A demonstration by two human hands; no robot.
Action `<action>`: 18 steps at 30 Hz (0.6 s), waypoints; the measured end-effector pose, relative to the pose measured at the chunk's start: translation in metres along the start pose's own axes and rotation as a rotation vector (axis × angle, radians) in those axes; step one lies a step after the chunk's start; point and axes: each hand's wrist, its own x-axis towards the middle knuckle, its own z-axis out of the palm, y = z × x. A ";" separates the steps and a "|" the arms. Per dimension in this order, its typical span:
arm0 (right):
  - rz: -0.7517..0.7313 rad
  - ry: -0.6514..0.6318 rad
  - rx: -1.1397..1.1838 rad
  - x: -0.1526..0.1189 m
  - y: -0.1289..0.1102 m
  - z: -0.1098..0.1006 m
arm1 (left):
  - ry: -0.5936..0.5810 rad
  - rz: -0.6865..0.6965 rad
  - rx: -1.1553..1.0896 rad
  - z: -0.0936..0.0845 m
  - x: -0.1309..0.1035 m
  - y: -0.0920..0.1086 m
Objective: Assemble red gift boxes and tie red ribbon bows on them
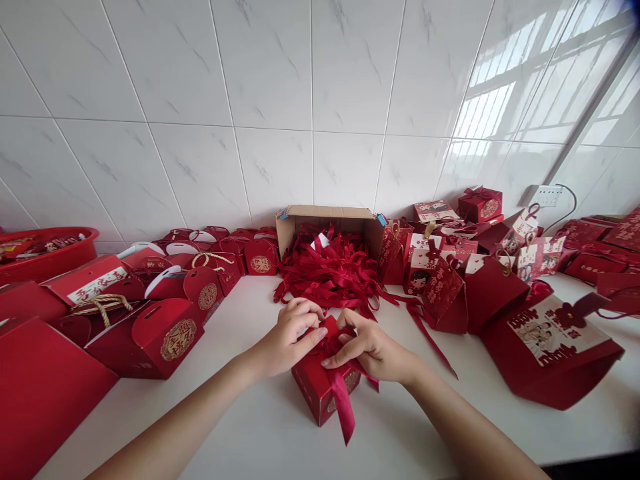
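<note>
A small red gift box with gold print on its side stands on the white table in front of me. Red satin ribbon lies over its top, one tail hanging down the near side. My left hand is at the box's upper left, fingers curled and closed on the ribbon near the knot. From the right, my right hand pinches the ribbon at the top, thumb and bent forefinger together. The fingers partly hide the knot.
Behind the gift box, a cardboard carton on its side spills a heap of loose red ribbons. Red boxes with rope handles crowd the left, beside a red basin. Printed gift boxes fill the right. A tiled wall rises behind.
</note>
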 end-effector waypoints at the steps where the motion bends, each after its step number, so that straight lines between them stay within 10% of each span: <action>1: 0.002 0.003 0.004 0.000 0.000 0.000 | 0.012 -0.001 -0.006 0.001 -0.001 0.001; 9: 0.032 0.044 0.055 0.000 -0.002 0.000 | 0.072 -0.078 -0.121 0.013 0.001 0.013; 18: 0.404 0.429 0.414 0.004 -0.002 0.005 | 0.065 -0.122 -0.226 0.014 0.000 0.011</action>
